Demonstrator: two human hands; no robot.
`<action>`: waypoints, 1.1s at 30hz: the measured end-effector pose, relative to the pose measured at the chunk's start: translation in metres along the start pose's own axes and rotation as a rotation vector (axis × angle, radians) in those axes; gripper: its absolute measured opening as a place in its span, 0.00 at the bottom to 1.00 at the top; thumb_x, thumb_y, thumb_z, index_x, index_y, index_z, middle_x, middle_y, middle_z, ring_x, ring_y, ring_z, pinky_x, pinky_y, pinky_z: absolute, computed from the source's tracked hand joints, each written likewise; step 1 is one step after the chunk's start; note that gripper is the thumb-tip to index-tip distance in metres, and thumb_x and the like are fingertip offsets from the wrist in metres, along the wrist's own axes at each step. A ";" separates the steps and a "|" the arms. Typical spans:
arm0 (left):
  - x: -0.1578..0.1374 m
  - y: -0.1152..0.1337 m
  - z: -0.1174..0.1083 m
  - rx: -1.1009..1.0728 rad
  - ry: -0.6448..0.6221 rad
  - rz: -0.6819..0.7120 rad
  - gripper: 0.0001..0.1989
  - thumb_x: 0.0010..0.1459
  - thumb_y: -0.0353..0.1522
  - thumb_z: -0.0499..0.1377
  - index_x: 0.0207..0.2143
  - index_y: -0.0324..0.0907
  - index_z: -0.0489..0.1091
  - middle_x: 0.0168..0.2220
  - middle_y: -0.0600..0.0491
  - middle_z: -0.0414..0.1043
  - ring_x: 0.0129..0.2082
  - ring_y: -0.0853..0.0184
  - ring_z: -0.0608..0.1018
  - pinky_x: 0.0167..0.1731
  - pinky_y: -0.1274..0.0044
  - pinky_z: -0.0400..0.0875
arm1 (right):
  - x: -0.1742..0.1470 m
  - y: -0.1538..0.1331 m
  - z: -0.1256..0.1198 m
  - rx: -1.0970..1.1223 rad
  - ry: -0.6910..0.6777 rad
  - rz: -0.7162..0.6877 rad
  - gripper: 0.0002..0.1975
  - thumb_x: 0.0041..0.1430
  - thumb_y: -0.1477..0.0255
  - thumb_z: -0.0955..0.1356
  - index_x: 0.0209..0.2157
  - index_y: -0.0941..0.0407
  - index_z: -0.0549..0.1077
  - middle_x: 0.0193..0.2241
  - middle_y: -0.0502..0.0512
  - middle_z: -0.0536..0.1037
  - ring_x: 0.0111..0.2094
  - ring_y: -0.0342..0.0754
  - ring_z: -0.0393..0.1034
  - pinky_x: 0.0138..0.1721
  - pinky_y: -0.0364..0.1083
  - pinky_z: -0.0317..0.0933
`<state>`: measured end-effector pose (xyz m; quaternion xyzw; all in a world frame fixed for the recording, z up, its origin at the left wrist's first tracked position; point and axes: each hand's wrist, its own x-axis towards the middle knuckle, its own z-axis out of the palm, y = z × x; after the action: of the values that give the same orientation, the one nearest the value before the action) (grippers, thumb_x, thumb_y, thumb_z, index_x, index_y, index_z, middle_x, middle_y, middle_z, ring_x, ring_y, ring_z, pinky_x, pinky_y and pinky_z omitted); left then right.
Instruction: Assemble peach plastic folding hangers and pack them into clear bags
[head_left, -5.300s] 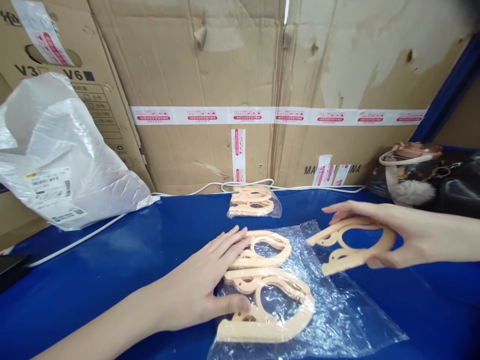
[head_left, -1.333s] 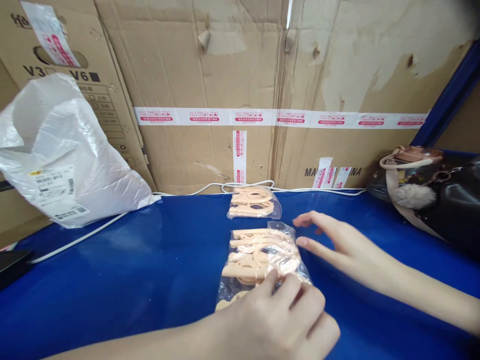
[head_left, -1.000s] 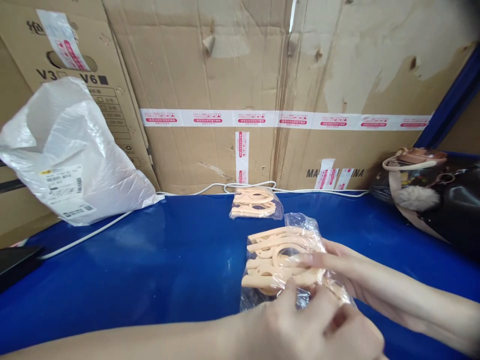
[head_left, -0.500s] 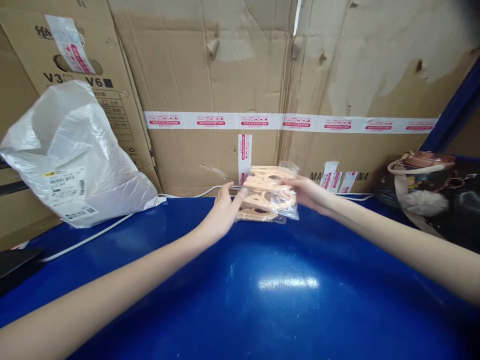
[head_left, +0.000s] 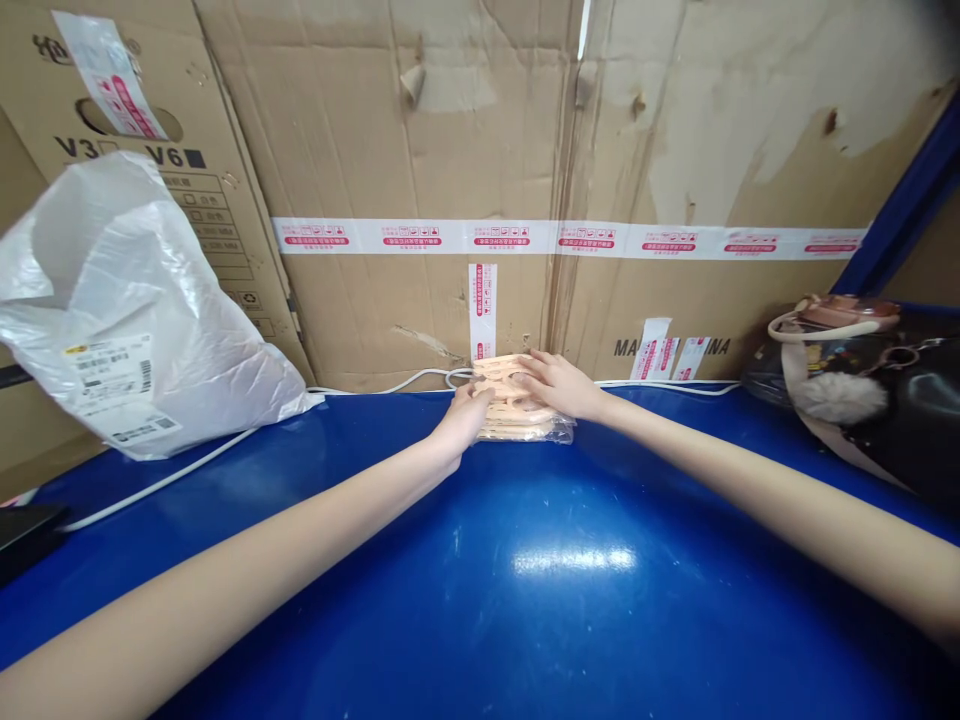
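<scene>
A stack of peach-coloured packs point(head_left: 517, 425), which look like folding clothes hangers in clear plastic bags, rests at the back of the blue table point(head_left: 555, 620). My left hand point(head_left: 463, 417) is at the stack's left edge, its thumb over the top and its fingers closed against the side, partly hidden. From the right, my right hand point(head_left: 562, 385) lies on the top pack with its fingers stretched out over it. Part of the upper packs is covered by this hand.
Large cardboard boxes point(head_left: 360, 320) form a wall behind the table. A white plastic mailing bag point(head_left: 187, 340) leans on the left. Along the back runs a white cable point(head_left: 390, 388). At the right stand a black bag point(head_left: 926, 420) and a fluffy pompom point(head_left: 840, 398).
The bagged pack that my right hand held tilted above the stack now lies on top of it. My right hand has moved left and flattened over it; my left hand has closed on the left edge.
</scene>
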<state>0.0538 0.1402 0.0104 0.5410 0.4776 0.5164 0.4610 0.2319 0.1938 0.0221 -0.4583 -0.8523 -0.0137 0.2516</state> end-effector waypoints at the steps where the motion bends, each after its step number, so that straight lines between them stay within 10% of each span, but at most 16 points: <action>1: 0.000 -0.001 0.000 0.000 -0.005 -0.004 0.16 0.63 0.35 0.57 0.52 0.39 0.65 0.50 0.46 0.68 0.45 0.61 0.75 0.43 0.64 0.72 | 0.002 0.001 0.001 -0.018 -0.029 -0.011 0.24 0.64 0.60 0.60 0.57 0.58 0.65 0.59 0.65 0.64 0.62 0.60 0.52 0.59 0.57 0.48; 15: -0.018 0.010 0.001 0.169 -0.045 0.053 0.17 0.63 0.35 0.57 0.53 0.41 0.64 0.53 0.46 0.66 0.48 0.59 0.73 0.46 0.62 0.70 | 0.004 -0.007 -0.010 -0.151 -0.177 -0.057 0.26 0.67 0.60 0.56 0.55 0.65 0.66 0.52 0.70 0.71 0.53 0.58 0.66 0.52 0.52 0.57; 21: -0.024 0.008 -0.007 0.352 -0.080 0.073 0.31 0.53 0.35 0.64 0.58 0.44 0.60 0.62 0.42 0.53 0.64 0.51 0.56 0.62 0.63 0.48 | 0.001 -0.010 -0.013 -0.179 -0.234 -0.061 0.26 0.67 0.57 0.54 0.52 0.61 0.67 0.49 0.67 0.74 0.49 0.57 0.70 0.47 0.50 0.60; 27: -0.018 0.002 -0.015 0.512 -0.154 0.110 0.49 0.38 0.41 0.72 0.62 0.44 0.55 0.63 0.40 0.47 0.61 0.45 0.59 0.59 0.61 0.54 | 0.007 -0.009 -0.012 -0.251 -0.253 -0.093 0.23 0.68 0.58 0.54 0.49 0.59 0.70 0.46 0.64 0.75 0.47 0.54 0.69 0.46 0.50 0.59; 33: 0.006 -0.005 -0.015 0.640 -0.151 0.178 0.43 0.46 0.40 0.70 0.61 0.42 0.56 0.62 0.40 0.52 0.60 0.48 0.61 0.58 0.61 0.57 | 0.017 -0.015 -0.013 -0.380 -0.152 -0.082 0.24 0.67 0.61 0.56 0.47 0.63 0.73 0.47 0.69 0.70 0.51 0.61 0.60 0.51 0.54 0.51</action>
<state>0.0389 0.1465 0.0068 0.7345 0.5310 0.3370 0.2549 0.2180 0.1950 0.0434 -0.4622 -0.8689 -0.1497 0.0949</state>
